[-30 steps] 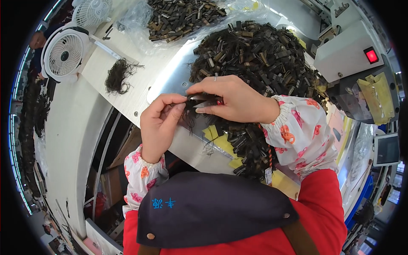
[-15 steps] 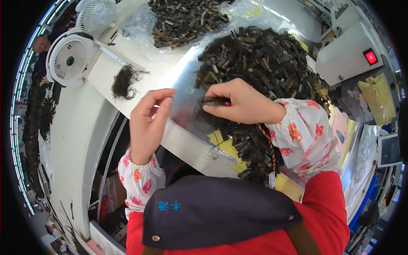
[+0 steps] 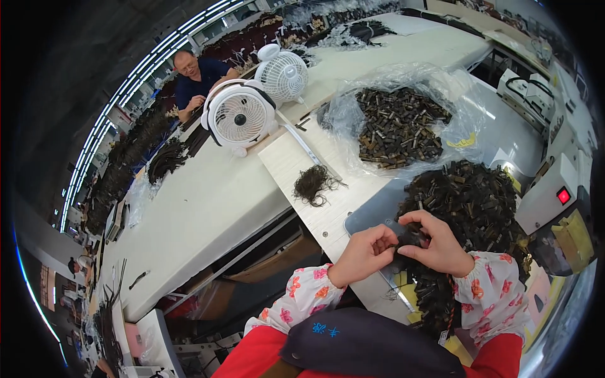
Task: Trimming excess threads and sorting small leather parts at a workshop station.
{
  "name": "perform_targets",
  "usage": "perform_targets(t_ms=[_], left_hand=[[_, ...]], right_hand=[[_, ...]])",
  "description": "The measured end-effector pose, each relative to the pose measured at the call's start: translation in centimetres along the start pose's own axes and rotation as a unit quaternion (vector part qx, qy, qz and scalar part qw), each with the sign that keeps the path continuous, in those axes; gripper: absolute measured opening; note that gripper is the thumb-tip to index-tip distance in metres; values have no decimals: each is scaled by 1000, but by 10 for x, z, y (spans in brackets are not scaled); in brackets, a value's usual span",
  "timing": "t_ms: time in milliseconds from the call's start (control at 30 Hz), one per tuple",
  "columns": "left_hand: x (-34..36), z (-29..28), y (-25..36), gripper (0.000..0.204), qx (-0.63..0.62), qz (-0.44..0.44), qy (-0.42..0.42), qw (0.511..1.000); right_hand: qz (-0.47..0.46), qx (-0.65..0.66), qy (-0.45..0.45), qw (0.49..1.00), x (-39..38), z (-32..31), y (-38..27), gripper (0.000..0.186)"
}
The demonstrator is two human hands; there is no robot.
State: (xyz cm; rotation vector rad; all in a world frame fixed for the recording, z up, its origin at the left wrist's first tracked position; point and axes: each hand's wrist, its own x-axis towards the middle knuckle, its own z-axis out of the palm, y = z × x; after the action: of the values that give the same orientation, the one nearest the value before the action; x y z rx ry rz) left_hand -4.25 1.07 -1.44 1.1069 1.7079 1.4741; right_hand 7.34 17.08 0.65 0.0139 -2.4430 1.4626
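My left hand (image 3: 362,255) has its fingers curled and pinching fine dark strands at the fingertips, over the grey metal plate (image 3: 365,217). Just to its right, my right hand (image 3: 438,252) is closed around small scissors, mostly hidden by fingers and dark material; their blades and red part show in the earlier views. A large pile of small dark hair pieces with clips (image 3: 463,201) lies beside and beneath my right hand, with yellow paper near it. A loose tuft of dark hair (image 3: 310,184) rests on the pale board beyond my left hand.
Two white fans (image 3: 239,118) stand at the back left, near a co-worker (image 3: 195,85) in dark blue. Another pile (image 3: 397,126) sits on crumpled plastic at the back. A white machine (image 3: 548,192) with a lit red switch is at right; a long table (image 3: 189,214) runs leftward.
The view has swung up to show more of the room. My hands were apart half a second ago; their fingertips are now close together again.
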Motion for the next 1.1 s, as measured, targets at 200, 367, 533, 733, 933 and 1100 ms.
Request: perform_targets(t_ms=[200, 367, 533, 733, 933, 1100], left_hand=[[1, 5, 8, 10, -56, -17, 15, 998], [0, 1, 0, 11, -145, -61, -13, 987], [-2, -9, -10, 10, -167, -85, -6, 982], [-10, 2, 4, 15, 68, 29, 44, 996], [-8, -1, 7, 12, 306, 166, 28, 937], [-5, -20, 11, 6, 68, -20, 118, 991]], right_hand=[[-10, 49, -42, 998, -2, 6, 8, 32], [-34, -35, -92, 995, 2, 0, 10, 25], [18, -48, -61, 997, 4, -2, 12, 22], [-54, -83, -65, 993, 0, 6, 22, 16], [-49, -123, -70, 989, -10, 8, 20, 27], [5, -45, 31, 999, 7, -14, 22, 19]])
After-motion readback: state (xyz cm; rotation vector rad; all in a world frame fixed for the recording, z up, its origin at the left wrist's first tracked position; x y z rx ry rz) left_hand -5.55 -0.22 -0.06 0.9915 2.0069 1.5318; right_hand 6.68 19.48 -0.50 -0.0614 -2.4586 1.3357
